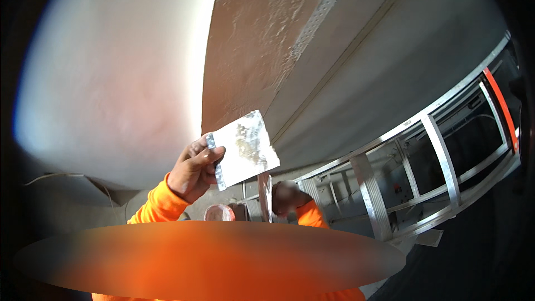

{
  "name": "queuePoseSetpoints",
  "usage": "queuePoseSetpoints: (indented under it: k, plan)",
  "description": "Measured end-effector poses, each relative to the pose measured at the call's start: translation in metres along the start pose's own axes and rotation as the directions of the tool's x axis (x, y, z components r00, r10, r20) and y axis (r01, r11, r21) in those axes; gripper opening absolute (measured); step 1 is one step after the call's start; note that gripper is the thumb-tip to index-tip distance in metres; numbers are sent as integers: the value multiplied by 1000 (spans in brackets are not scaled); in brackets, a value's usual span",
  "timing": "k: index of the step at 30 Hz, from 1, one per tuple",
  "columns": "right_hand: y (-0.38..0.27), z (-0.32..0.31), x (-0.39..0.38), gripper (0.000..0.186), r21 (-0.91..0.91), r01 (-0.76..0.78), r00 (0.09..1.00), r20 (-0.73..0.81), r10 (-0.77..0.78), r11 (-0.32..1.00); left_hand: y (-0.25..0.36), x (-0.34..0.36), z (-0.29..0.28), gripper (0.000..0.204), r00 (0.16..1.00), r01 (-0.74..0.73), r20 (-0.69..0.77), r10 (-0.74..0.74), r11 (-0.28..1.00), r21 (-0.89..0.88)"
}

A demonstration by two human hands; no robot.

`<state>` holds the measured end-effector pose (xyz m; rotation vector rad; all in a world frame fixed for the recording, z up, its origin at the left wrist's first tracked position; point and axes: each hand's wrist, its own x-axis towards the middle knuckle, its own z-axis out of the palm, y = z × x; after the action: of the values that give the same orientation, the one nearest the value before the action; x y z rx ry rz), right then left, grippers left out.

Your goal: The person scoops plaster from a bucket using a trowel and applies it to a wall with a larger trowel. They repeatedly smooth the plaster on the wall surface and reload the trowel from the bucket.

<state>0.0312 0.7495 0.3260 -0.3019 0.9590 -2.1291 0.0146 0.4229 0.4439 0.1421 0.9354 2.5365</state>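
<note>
My left hand [192,168], in an orange sleeve, is closed on the left edge of a flat, whitish rectangular plate [231,150]. The thumb lies over its grey metal edge strip, and smears of pale, wet-looking compound mark its face. Lower and to the right is my right hand [287,198], dark and blurred but closed. Against its left side stands a narrow, upright trowel [264,198], seen nearly edge-on, with brownish and shiny faces. Its handle is hidden.
An aluminium ladder [372,195] with an orange-red part runs along the right. Below the plate sits a round reddish-rimmed bucket [219,212]. Ahead rises a pale wall [117,78], beside a wet-looking brownish coated strip [251,39] with a perforated metal bead [320,11].
</note>
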Motion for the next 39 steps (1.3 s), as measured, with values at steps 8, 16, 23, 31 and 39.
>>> queuePoseSetpoints:
  k: [8, 16, 23, 31, 39]
  plan:
    - [-53, -9, 7, 23, 6, 476, 875, -108, -472, 880, -66, -12, -1, 6, 938, 342, -70, -340, 940, 6]
    - [-29, -44, -7, 27, -101, 202, 954, -203, -219, 974, -56, 16, 23, 18, 975, 224, -13, -223, 974, 32]
    - [-41, -16, -54, 15, -533, 304, 846, -230, -481, 790, 2, 24, 45, 23, 980, -167, -65, 186, 959, 228]
    - [-97, 61, -7, 14, -790, -234, 215, 527, -822, -567, -6, 2, 66, 26, 761, -577, -29, 648, 697, 425]
    - [-145, 75, 40, 19, -601, -266, 133, 751, -646, -754, -7, -27, 42, 30, 757, -591, 135, 639, 583, 557]
